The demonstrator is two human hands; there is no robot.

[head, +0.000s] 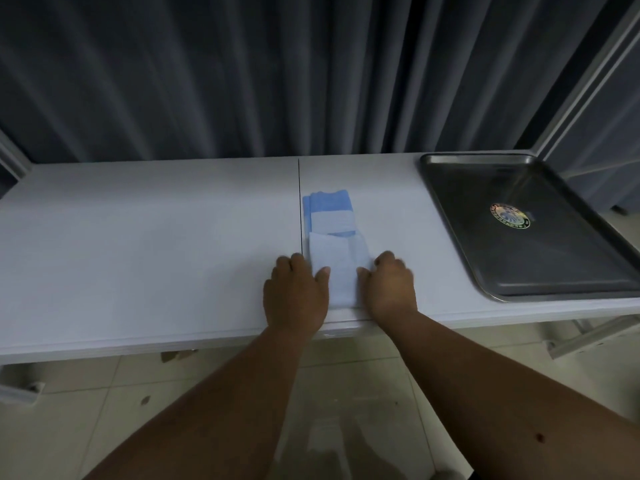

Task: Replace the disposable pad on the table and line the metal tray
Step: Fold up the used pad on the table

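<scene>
While both hands [341, 289] pinch the folded pad [337, 268], bare table [138, 230] spreads left.

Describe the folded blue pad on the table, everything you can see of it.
The folded pad is a narrow strip lying flat on the white table, just right of the tabletop seam and well left of the metal tray. It looks like thin, soft disposable sheeting: deeper blue at the far end, paler toward the near edge, with stacked layers visible. It is not yet spread out. The left hand and right hand grip its near end from either side, thumbs on top.
</scene>
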